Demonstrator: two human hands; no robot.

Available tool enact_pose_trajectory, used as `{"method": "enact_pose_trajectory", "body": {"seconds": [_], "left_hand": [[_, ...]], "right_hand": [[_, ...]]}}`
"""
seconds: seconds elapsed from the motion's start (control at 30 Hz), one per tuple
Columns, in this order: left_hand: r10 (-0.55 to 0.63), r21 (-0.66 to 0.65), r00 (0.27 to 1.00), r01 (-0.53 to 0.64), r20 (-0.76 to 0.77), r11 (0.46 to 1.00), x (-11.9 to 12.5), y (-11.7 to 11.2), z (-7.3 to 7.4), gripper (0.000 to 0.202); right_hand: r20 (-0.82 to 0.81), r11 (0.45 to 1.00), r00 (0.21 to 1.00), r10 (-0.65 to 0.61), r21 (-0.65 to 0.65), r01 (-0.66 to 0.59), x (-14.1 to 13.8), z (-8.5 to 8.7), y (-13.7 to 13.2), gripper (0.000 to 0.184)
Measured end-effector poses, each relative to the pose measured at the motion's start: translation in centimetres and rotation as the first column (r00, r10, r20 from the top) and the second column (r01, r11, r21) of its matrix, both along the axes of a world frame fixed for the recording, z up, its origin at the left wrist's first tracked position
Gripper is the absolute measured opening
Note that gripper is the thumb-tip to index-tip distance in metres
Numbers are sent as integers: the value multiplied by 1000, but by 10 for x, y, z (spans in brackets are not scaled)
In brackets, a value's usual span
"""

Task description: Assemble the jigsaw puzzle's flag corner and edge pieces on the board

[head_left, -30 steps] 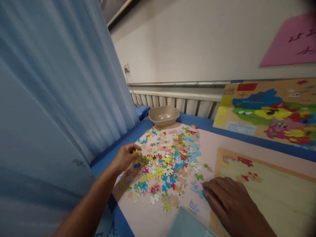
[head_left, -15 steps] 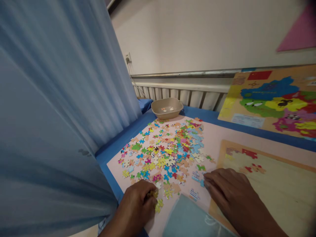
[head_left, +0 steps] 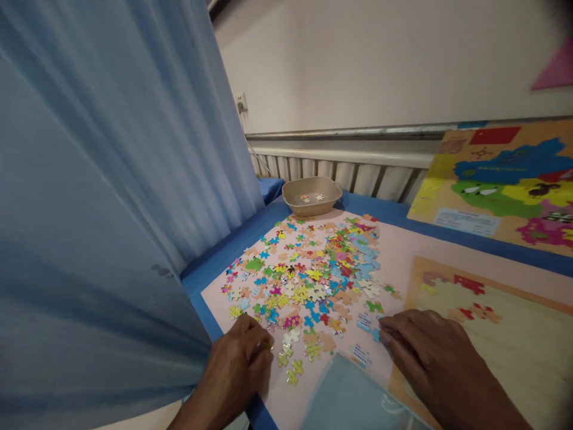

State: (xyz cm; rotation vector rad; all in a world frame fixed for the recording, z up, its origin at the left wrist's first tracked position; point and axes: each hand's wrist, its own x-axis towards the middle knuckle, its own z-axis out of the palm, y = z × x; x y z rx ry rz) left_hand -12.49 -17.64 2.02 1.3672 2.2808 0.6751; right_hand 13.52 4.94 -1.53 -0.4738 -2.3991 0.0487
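Note:
My left hand (head_left: 235,364) is closed at the near left edge of the pink sheet. A sliver of yellow puzzle piece shows at its fingertips; the rest is hidden by the fingers. Just right of it lie yellow-green puzzle pieces (head_left: 292,375), apart from the hand. My right hand (head_left: 436,355) is low over the left side of the wooden puzzle board (head_left: 528,358), fingers together and bent down. Its thumb and fingertips meet at a light-blue puzzle piece (head_left: 376,334), beside pieces printed with text (head_left: 360,353).
Many loose puzzle pieces (head_left: 313,291) spread over the pink sheet (head_left: 398,245). A beige basin (head_left: 312,209) with several pieces stands behind them. A map picture (head_left: 496,179) leans at the back right. A blue-grey pouch (head_left: 349,397) lies in front; a blue curtain (head_left: 111,179) hangs left.
My left hand has drawn back to the left, away from the yellow-green pieces, which now lie uncovered. My right hand stays at the light-blue piece. The view has shifted slightly left.

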Motion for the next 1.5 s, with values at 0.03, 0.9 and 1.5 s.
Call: {"method": "enact_pose_trajectory", "body": {"seconds": [0.03,0.9,1.5], "left_hand": [[13,16,1000,-13,-29,1000,-4,4,2,19],[175,148,984,-175,13,973,-55,55,-10,14],[-18,45,960,31,-278,998,-28,27,-11,16]], "right_hand": [[-1,1000,1000,1,1,-1,0,1,0,29],[2,1000,1000,6,-22,-6,0,-2,3,29],[47,998,999,-18,-63,21,2,-1,0,35]]}}
